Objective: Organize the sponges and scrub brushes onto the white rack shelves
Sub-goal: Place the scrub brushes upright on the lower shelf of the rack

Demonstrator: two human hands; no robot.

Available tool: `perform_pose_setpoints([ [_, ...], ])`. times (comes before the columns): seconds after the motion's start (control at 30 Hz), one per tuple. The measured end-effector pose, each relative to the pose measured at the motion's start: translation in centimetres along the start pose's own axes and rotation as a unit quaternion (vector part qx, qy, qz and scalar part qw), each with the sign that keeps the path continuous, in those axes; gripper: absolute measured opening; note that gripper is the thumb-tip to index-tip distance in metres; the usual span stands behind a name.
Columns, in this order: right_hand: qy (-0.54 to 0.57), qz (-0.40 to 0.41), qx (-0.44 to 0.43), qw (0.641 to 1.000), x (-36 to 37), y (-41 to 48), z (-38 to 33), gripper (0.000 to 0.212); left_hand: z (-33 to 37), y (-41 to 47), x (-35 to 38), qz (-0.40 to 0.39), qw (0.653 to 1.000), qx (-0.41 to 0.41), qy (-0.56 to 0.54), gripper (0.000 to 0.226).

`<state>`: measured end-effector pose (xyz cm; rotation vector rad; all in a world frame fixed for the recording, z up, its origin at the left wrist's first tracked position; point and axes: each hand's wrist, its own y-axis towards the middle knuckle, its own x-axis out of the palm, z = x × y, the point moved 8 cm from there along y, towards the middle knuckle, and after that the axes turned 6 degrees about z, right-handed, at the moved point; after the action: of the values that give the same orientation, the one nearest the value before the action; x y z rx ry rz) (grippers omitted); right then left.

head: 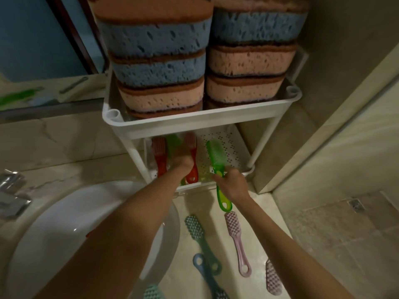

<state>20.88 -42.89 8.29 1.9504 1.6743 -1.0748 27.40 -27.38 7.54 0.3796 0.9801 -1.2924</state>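
The top shelf (200, 121) holds two stacks of sponges (159, 67). On the lower shelf (228, 152) lie red brushes (160, 156); the left hand (182, 164) is among them, blurred, so I cannot tell its grip. The right hand (232, 185) grips a green brush (216, 156) across that shelf's front edge.

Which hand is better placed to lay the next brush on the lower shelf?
Right. The right hand already grips the green brush, whose head hangs over the bare perforated part of the lower shelf. The left hand is down among the red brushes, blurred.
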Motion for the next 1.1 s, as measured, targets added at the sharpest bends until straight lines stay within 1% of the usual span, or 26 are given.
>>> perform_pose_setpoints([
  [0.1, -0.003, 0.001, -0.004, 1.000, 0.1, 0.2, -0.2, 0.030, -0.4, 0.2, 0.5, -0.026, 1.000, -0.008, 0.011, 0.035],
  [0.2, 0.002, -0.001, -0.010, 1.000, 0.3, 0.4, -0.3, 0.029, -0.9, 0.4, 0.7, -0.028, 0.999, -0.017, 0.004, 0.023],
  [0.33, -0.005, -0.004, -0.009, 1.000, 0.8, 0.8, -0.2, 0.028, -1.3, 0.5, 0.3, -0.019, 1.000, -0.012, -0.003, 0.028],
  [0.47, -0.017, 0.000, -0.021, 1.000, 0.4, 1.9, -0.9, 0.025, -2.2, 1.1, 0.3, -0.018, 0.998, -0.034, -0.055, 0.032],
  [0.53, -0.043, 0.004, -0.041, 0.998, 0.3, 3.0, -1.6, 0.027, -2.2, 0.9, -0.1, -0.007, 0.997, -0.023, -0.070, 0.032],
  [0.6, -0.083, 0.007, -0.042, 0.996, 0.7, 4.4, -2.1, 0.027, -2.3, 0.4, -0.7, 0.005, 0.997, -0.014, -0.079, 0.032],
  [0.7, -0.140, -0.004, -0.043, 0.989, 2.4, 6.1, -2.8, 0.027, -2.4, -0.2, -1.4, 0.041, 0.996, 0.024, -0.071, 0.029],
  [0.8, -0.187, 0.006, -0.068, 0.980, 3.9, 7.4, -3.9, 0.028, -2.3, -1.0, -2.1, 0.056, 0.995, 0.050, -0.059, 0.028],
  [0.9, -0.195, -0.028, -0.048, 0.979, 4.6, 8.0, -3.9, 0.028, -2.8, -1.4, -2.7, 0.072, 0.996, 0.055, -0.020, 0.030],
  [1.0, -0.212, -0.066, -0.072, 0.972, 5.1, 7.3, -3.8, 0.038, -3.1, -1.6, -2.4, 0.061, 0.997, 0.054, -0.007, 0.032],
  [1.1, -0.237, -0.063, -0.080, 0.966, 5.7, 6.4, -3.7, 0.048, -3.5, -1.7, -2.1, 0.055, 0.997, 0.048, -0.017, 0.033],
])
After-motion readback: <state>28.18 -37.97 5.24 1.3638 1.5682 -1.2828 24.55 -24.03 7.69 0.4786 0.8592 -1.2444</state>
